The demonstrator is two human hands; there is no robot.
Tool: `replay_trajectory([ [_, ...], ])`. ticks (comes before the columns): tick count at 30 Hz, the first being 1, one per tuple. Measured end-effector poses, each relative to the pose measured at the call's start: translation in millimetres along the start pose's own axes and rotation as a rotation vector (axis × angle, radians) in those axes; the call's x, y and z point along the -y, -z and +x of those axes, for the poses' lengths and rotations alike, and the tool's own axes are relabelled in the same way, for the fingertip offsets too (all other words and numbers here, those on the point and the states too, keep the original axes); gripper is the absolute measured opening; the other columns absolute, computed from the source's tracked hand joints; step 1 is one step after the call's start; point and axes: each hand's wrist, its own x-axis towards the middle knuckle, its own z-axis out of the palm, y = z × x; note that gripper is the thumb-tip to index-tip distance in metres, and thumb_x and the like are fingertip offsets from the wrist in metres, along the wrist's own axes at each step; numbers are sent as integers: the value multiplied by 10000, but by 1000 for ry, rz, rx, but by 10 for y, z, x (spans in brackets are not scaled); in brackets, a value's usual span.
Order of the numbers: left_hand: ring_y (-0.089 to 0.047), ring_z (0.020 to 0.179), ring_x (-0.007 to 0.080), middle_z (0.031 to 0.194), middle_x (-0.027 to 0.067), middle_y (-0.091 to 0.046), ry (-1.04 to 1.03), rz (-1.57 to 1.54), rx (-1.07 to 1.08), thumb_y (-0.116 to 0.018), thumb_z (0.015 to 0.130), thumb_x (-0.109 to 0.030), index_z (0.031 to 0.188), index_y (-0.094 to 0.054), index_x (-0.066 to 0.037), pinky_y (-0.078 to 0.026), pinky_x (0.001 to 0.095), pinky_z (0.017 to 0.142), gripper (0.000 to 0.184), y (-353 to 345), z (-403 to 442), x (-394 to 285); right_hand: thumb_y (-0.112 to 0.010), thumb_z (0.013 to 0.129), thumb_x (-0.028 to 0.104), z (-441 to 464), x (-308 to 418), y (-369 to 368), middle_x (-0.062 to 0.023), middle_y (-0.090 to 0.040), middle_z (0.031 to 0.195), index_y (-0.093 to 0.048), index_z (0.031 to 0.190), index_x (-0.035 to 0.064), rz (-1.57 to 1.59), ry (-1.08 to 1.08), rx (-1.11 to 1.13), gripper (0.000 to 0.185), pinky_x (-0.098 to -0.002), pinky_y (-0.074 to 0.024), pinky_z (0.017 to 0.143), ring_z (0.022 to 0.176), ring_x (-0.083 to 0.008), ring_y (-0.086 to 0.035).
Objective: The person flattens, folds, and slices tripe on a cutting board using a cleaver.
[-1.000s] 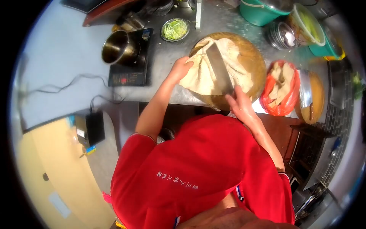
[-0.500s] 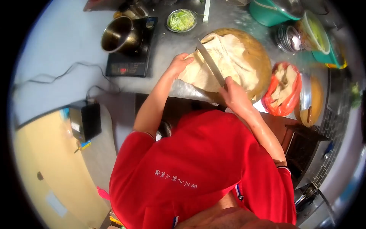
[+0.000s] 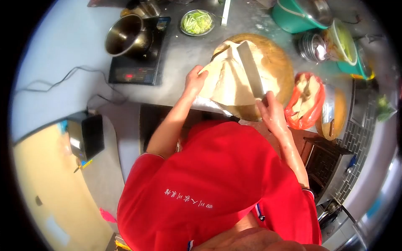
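My right hand (image 3: 274,111) is wrapped round the handle of a cleaver (image 3: 250,67), whose broad blade points away from me over a pale, limp, folded sheet (image 3: 222,83). Whether the sheet is dough or some other food I cannot tell. It drapes across a round wooden chopping board (image 3: 280,69) and over its left side. My left hand (image 3: 195,80) pinches the sheet's left edge. The blade's shadow and glare make it unclear whether the cleaver touches the sheet.
Left of the board, a metal pot (image 3: 124,35) sits on an induction cooker (image 3: 136,73). A plate of shredded green vegetable (image 3: 197,22) lies behind. To the right are a red plastic bag (image 3: 299,121) with pale pieces, a green bucket (image 3: 289,19) and stacked metal dishes (image 3: 309,46).
The cleaver and my right hand have shifted right, and the blade's broad side shows more. The sheet's left part is drawn up and folded differently, with my left hand still at its edge.
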Motion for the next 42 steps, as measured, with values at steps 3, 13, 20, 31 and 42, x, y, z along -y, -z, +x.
replay_trajectory([
  [3, -697, 1064, 302, 1171, 179, -710, -496, 314, -107, -732, 950, -156, 1163, -682, -18, -551, 388, 925, 258, -10, 93, -442, -682, 991, 136, 94, -61, 134, -271, -643, 845, -482, 1029, -10, -97, 35, -38, 251, -530, -499, 704, 810, -500, -642],
  [13, -671, 1193, 415, 1225, 249, -730, -297, 628, 80, -752, 908, -366, 1319, -678, -2, -512, 477, 1032, 554, -564, 564, -1231, -559, 992, 144, 651, 73, -67, -348, -662, 1055, -498, 1128, -28, -395, 68, 101, 228, -587, -538, 827, 923, -526, -682],
  [20, -692, 1156, 388, 1170, 209, -752, -219, 538, 54, -725, 915, -311, 1209, -715, -28, -532, 471, 995, 408, -691, 671, -1082, -491, 977, 61, 747, 38, -71, -376, -651, 1084, -498, 1151, -55, -450, 65, 155, 210, -580, -560, 797, 898, -523, -693],
  [31, -679, 1204, 387, 1265, 206, -730, -360, 448, 115, -671, 965, -276, 1330, -689, -62, -521, 457, 1026, 424, -675, 666, -966, -513, 981, 77, 1422, 7, -57, -353, -680, 973, -500, 1127, -77, -286, 100, 190, 211, -586, -523, 828, 918, -532, -678],
  [42, -680, 1158, 411, 1225, 223, -726, -308, 592, 151, -654, 968, -265, 1323, -679, -80, -532, 493, 985, 401, -619, 634, -1043, -605, 1019, 192, 960, -131, 391, -354, -658, 948, -486, 1107, -65, -185, 2, 310, 296, -566, -491, 838, 961, -536, -648],
])
